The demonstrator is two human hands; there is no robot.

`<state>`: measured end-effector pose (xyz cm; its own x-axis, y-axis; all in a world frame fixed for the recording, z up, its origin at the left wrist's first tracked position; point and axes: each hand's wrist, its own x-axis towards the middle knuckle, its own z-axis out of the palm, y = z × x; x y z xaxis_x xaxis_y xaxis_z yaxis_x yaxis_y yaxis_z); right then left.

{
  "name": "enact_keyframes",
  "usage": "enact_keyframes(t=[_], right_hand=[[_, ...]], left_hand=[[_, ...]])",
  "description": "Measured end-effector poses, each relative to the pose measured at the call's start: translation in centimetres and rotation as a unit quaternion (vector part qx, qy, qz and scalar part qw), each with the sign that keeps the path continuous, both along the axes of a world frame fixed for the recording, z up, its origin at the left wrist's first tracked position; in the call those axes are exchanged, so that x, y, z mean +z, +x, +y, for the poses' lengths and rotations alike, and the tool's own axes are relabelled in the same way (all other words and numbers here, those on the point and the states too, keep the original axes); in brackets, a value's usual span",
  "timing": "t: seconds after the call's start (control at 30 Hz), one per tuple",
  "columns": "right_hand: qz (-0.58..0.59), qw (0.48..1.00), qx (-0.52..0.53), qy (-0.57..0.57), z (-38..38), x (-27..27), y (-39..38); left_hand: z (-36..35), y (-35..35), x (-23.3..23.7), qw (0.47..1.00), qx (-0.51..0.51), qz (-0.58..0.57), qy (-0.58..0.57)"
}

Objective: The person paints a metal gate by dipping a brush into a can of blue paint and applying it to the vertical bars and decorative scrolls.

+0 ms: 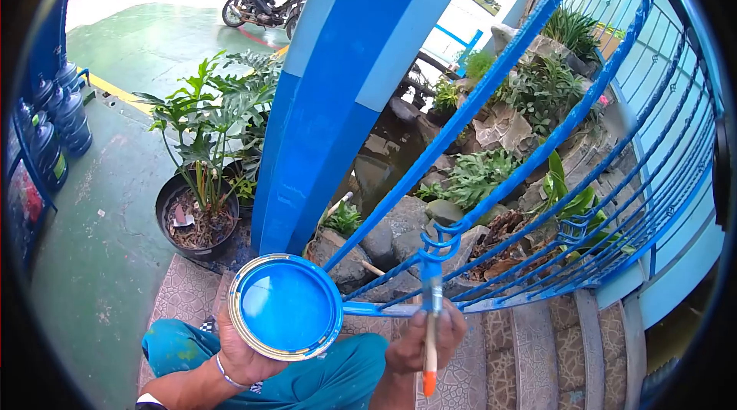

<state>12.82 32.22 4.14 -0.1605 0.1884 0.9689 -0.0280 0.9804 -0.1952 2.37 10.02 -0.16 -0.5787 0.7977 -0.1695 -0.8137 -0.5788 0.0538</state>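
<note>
My left hand [244, 348] is wrapped round the side of an open paint can [335, 287] with bright blue paint [280, 304] in it. The can sits above my teal trousers, its mouth facing me. In my right hand [411, 345] is a paintbrush [431, 337] with a wooden, orange-tipped handle and a metal ferrule. Its blue bristles point up at the curled ornament [440, 243] of a blue metal railing [499, 193] and appear to touch it. Closed fingers hide part of the handle.
A thick blue pillar [307, 126] rises beside the railing. Left of it stands a potted plant [199, 210]. Rocks and plants fill a pond garden behind the bars. Water jugs [71, 118] stand far left, a motorcycle [265, 3] at the back, and tiled steps [533, 348] lower right.
</note>
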Motion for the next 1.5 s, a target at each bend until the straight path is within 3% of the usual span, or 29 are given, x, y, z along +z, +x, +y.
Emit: enact_keyframes(t=[0.03,0.13,0.27,0.3,0.47,0.63,0.73,0.77,0.87,0.93,1.0,1.07,1.13,1.23,1.33,1.43,1.47,1.5], right_hand=[[0.043,0.999,0.021,-0.023,-0.4,-0.1,0.2],[-0.010,0.995,0.097,-0.010,-0.8,-0.2,0.7],[-0.019,0.996,-0.042,-0.077,0.7,-0.5,1.1],[0.079,0.981,0.025,-0.173,0.4,-0.7,1.0],[-0.001,0.997,0.068,-0.041,1.3,-2.3,0.5],[-0.031,0.983,0.176,-0.035,1.5,-3.2,1.1],[0.049,0.990,0.108,-0.075,2.2,-2.9,0.5],[0.037,0.989,0.102,-0.103,2.5,-3.2,0.2],[-0.003,0.982,0.166,-0.095,2.3,-2.8,0.4],[0.065,0.943,0.230,-0.231,2.3,-4.3,0.8],[0.190,0.877,0.224,-0.379,2.4,-5.3,0.5],[0.205,0.852,0.202,-0.438,2.8,-2.8,0.3],[0.189,0.846,0.235,-0.439,3.2,-1.5,0.0],[0.059,0.907,0.235,-0.346,3.2,-1.3,0.7],[0.095,0.896,0.194,-0.389,2.5,-0.8,2.7],[0.058,0.965,0.140,-0.212,3.4,3.6,4.6],[0.059,0.949,0.215,-0.225,3.3,6.1,4.8],[0.033,0.958,0.213,-0.188,3.2,9.0,5.2]], left_hand=[[-0.1,0.1,-0.5,1.000,0.003,0.005,-0.006],[-0.2,0.2,-0.8,1.000,0.003,0.018,-0.019],[-0.1,0.3,0.1,1.000,0.005,0.018,-0.011],[-0.1,0.2,0.5,1.000,0.011,0.016,-0.007],[0.1,0.3,1.8,0.999,-0.002,-0.033,-0.015],[-0.2,0.4,3.4,0.999,-0.034,-0.033,0.017],[-0.1,0.8,3.5,0.999,-0.031,0.002,-0.028],[-0.1,0.7,3.4,0.998,-0.042,-0.055,-0.016],[0.1,0.8,3.2,0.999,-0.047,-0.015,0.016],[0.2,0.9,3.7,0.999,-0.048,-0.007,0.005],[0.1,1.0,3.8,0.999,-0.047,0.006,-0.007],[0.0,0.8,3.0,0.998,-0.056,-0.004,-0.020],[0.2,1.0,3.2,0.998,-0.055,-0.011,-0.011],[0.2,0.9,3.2,0.998,-0.059,-0.017,0.007],[0.3,0.8,3.6,0.996,-0.062,-0.040,0.045],[0.1,0.5,2.7,0.994,-0.065,-0.060,0.056],[0.0,0.3,2.4,0.996,-0.064,-0.027,0.050],[0.0,0.0,2.1,0.997,-0.061,0.004,0.044]])
